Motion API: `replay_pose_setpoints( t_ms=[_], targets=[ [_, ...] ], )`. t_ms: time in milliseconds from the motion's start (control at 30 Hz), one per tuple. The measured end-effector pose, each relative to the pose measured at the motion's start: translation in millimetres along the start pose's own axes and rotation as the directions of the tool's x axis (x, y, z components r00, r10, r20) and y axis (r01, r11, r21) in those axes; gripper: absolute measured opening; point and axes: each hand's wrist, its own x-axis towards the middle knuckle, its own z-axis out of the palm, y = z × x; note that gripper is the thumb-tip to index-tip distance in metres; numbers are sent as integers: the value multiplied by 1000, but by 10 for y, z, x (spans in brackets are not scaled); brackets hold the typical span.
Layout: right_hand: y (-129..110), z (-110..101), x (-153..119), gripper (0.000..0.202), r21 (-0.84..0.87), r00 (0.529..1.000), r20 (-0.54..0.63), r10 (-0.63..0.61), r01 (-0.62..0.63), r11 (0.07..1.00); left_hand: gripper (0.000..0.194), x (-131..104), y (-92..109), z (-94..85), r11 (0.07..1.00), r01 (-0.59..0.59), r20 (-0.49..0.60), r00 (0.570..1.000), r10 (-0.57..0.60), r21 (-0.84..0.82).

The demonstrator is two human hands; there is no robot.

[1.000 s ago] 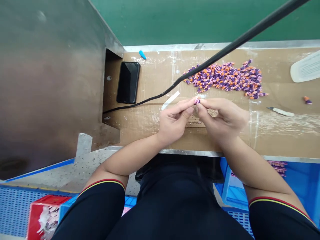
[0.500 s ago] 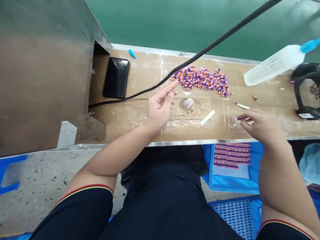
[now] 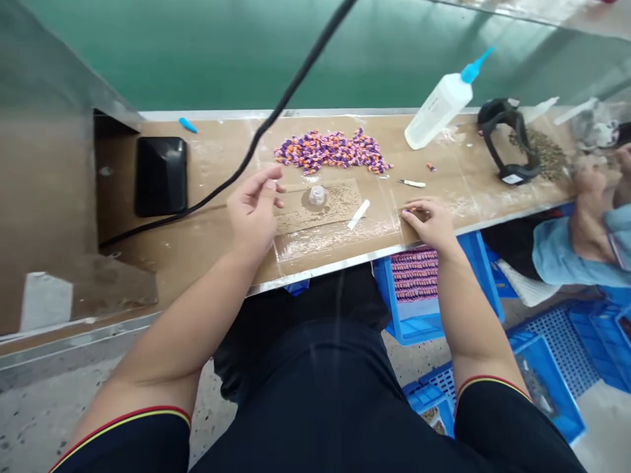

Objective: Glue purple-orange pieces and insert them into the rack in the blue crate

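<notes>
Left of a small clear round container [image 3: 317,195] is my left hand [image 3: 256,209], its fingers loosely curled and parted with nothing visible between them. At the bench's front edge my right hand [image 3: 430,222] pinches a small purple-and-orange piece [image 3: 408,211]. A heap of similar pieces [image 3: 335,151] lies behind the container. The container stands on a wet-spotted cardboard sheet [image 3: 348,190], and a white strip [image 3: 359,214] lies at its right. Behind my right hand are a small white-handled tool [image 3: 412,183] and one loose piece [image 3: 430,167].
A black cable [image 3: 266,125] crosses above the bench near a phone [image 3: 160,176]. A white bottle [image 3: 438,112] and a black headset-like frame [image 3: 507,141] stand right. Blue crate [image 3: 419,330] below holds rows of pieces. Another person's hands [image 3: 591,177] are far right.
The view has swung right, bringing the other person into sight. My right hand has shifted slightly at the bench edge, still pinching; my left hand remains beside the clear container.
</notes>
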Motion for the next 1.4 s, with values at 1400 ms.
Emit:
replay_pose_setpoints(
  t_ms=[1400],
  targets=[
    [1601,-455,-1990,31,-667,409,146,901,-631,395,22,29,232,230,989,69,-162,986,-47,132]
  ],
)
